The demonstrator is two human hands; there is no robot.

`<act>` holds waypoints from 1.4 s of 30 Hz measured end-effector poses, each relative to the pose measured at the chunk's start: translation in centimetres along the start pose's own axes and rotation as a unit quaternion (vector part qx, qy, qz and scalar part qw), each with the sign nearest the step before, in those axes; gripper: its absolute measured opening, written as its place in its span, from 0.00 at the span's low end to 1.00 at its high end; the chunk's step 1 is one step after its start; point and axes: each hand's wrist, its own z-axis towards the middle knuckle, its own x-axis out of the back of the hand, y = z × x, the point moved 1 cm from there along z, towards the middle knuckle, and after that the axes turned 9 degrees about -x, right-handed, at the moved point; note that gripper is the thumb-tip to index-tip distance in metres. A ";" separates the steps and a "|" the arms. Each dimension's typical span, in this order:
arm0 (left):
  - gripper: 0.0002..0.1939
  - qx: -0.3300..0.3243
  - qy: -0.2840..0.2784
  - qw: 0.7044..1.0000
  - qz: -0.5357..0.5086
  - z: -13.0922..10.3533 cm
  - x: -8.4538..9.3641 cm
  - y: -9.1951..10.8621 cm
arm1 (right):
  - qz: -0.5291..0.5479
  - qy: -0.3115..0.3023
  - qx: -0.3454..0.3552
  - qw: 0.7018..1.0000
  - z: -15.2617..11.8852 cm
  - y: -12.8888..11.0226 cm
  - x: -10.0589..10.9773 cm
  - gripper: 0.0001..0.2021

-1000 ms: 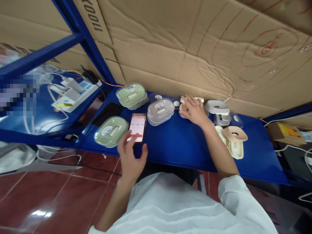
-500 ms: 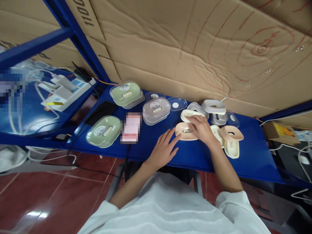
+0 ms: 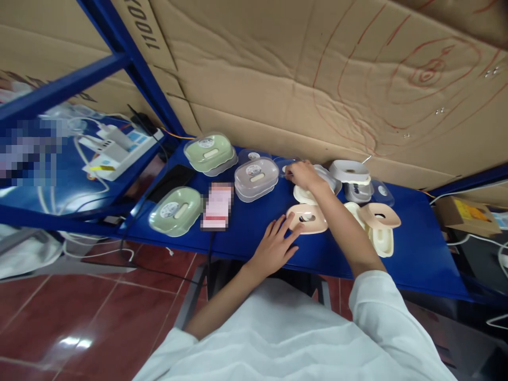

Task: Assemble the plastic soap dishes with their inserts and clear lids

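My left hand (image 3: 277, 244) is spread, its fingertips resting on the left edge of a peach oval piece (image 3: 316, 226) with a slot in it. My right hand (image 3: 304, 173) reaches over to a clear lid (image 3: 281, 163) with a white round sticker at the back of the table; its fingers are bent down at the lid, and whether they grip it is hard to see. Below that wrist lies a cream tray (image 3: 301, 196), partly hidden by the forearm. A second peach piece (image 3: 387, 216) rests on cream trays (image 3: 384, 244) at the right.
Green lidded boxes (image 3: 210, 152) and a purple-grey one (image 3: 256, 182) stand on the blue table (image 3: 246, 241) at the left, around a blurred-out phone (image 3: 218, 205). Grey parts (image 3: 349, 172) sit at the back right. A cardboard wall (image 3: 254, 79) rises behind.
My right hand has moved from the peach piece up and left to the clear lid at the back. My left hand stays by the peach piece. The view has shifted slightly.
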 end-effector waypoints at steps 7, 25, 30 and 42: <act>0.36 0.020 0.019 0.999 -0.017 0.8 -0.3 -0.4 | 0.310 0.199 0.031 0.929 -9.0 1.9 4.4 0.11; 0.21 0.024 0.160 0.987 -0.017 -6.9 2.7 -1.7 | 0.320 0.190 -0.103 0.922 -20.4 -1.0 -0.7 0.16; 0.17 0.017 0.138 0.990 0.021 -6.8 2.7 -2.1 | 0.218 0.117 0.127 0.960 -5.0 1.1 1.6 0.17; 0.16 0.037 0.124 0.991 0.015 -6.3 2.7 -2.6 | 0.018 0.014 0.150 0.988 5.6 0.3 -2.9 0.27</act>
